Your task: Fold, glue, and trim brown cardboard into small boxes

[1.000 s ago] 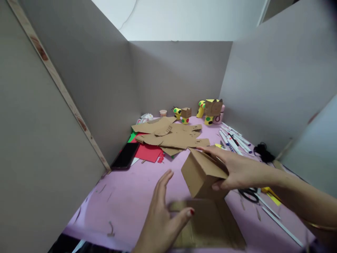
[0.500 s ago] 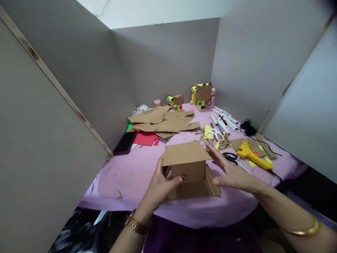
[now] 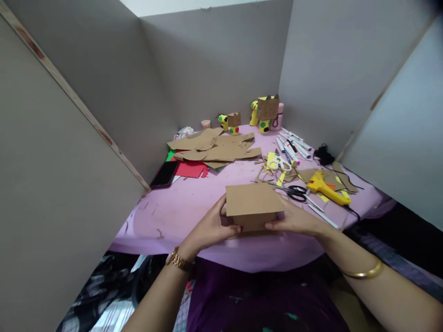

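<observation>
Near the front edge of the table stands a cardboard box [image 3: 254, 200] with a flat, overhanging top panel. My left hand [image 3: 216, 221] grips its left side, thumb on the front wall and fingers mostly hidden behind. On the right side my right hand [image 3: 294, 216] holds it the same way, its thumb against the front and its other fingers hidden by the box. Black-handled scissors [image 3: 297, 193] lie just beyond my right hand, and a yellow glue gun [image 3: 325, 188] rests farther right.
Cut cardboard pieces [image 3: 221, 147] and red paper [image 3: 189, 169] lie at the back left beside a phone [image 3: 165, 174]. White scissors [image 3: 279, 163], several markers [image 3: 294, 145] and black yarn [image 3: 324, 154] are at the right. Decorated yellow figures [image 3: 265, 124] stand at the back. Grey partitions [image 3: 214, 64] enclose the table.
My right hand, held open beside the box before, has closed on its right side. The box sits slightly farther right in view, and its base panel no longer shows in front. The view has tilted down.
</observation>
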### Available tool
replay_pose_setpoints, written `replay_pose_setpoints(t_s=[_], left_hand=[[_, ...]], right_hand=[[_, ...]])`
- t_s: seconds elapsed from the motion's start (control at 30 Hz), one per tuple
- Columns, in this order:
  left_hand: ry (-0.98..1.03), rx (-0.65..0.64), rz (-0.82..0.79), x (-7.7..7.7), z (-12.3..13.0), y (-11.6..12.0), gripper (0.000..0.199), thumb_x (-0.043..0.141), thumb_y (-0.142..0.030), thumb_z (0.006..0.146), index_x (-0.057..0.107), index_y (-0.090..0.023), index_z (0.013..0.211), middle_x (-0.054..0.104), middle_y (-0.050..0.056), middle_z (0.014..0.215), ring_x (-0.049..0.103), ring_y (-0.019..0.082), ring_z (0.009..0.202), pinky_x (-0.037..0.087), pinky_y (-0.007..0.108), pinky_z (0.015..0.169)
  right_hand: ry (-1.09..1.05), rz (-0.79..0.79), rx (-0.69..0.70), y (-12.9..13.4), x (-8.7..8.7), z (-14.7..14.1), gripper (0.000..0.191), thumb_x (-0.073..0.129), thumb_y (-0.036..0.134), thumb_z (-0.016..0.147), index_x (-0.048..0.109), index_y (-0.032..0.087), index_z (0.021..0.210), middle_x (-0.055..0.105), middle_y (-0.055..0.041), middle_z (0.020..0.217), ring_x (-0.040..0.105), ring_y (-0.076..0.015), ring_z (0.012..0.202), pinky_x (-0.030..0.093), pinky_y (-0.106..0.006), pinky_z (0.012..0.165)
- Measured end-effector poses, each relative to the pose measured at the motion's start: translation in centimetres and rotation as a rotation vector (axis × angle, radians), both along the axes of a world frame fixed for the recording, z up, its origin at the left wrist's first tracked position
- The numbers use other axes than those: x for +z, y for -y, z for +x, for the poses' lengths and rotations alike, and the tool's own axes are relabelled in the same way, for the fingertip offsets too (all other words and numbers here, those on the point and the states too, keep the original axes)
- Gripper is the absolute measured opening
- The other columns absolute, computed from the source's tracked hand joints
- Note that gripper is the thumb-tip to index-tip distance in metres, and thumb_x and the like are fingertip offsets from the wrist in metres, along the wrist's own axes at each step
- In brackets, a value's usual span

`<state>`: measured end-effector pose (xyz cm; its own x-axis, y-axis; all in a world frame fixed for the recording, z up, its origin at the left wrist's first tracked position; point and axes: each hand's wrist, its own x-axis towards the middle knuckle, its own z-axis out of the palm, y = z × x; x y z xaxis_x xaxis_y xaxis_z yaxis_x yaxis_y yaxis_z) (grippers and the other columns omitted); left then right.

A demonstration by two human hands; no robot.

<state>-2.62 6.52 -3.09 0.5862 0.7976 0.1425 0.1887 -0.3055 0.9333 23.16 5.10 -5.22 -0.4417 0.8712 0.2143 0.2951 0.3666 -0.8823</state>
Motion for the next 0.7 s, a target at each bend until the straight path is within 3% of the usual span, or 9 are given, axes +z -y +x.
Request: replay_pose_setpoints(t_s=[0.13,0.37,0.7], left_hand=[[0.001,-0.012,-0.002,-0.8,-0.3,-0.3,0.091,0.080,-0.027,0.069,0.032,-0.021,0.146,0.044,0.012,0.149,0.040,0.033,0.137,0.035,0.046,0.112],[0.004,-0.011,-0.018,-2.5,-0.7,-0.6,0.092,0.081,-0.025,0.068,0.033,-0.023,0.146,0.044,0.012,0.150,0.041,0.033,0.136,0.033,0.050,0.113],[-0.033,0.000,-0.015,-2.8,-0.6,-0.7,0.093,0.083,-0.022,0.066,0.035,-0.023,0.145,0.044,0.011,0.149,0.039,0.034,0.137,0.030,0.050,0.114]], right_hand=[[0.012,0.004,-0.002,-0.2,-0.8,-0.2,0.101,0.079,0.050,0.069,0.026,0.020,0.149,0.041,-0.0158,0.150,0.036,-0.0338,0.140,0.029,-0.051,0.114],[0.009,-0.018,0.000,0.1,-1.3,-0.4,0.101,0.080,0.047,0.069,0.024,0.023,0.149,0.045,-0.0137,0.149,0.039,-0.0326,0.138,0.031,-0.051,0.113],[-0.011,-0.022,0.005,0.0,-1.9,-0.4,0.093,0.081,0.042,0.068,0.030,0.022,0.144,0.045,-0.0125,0.148,0.041,-0.0321,0.136,0.033,-0.047,0.112]])
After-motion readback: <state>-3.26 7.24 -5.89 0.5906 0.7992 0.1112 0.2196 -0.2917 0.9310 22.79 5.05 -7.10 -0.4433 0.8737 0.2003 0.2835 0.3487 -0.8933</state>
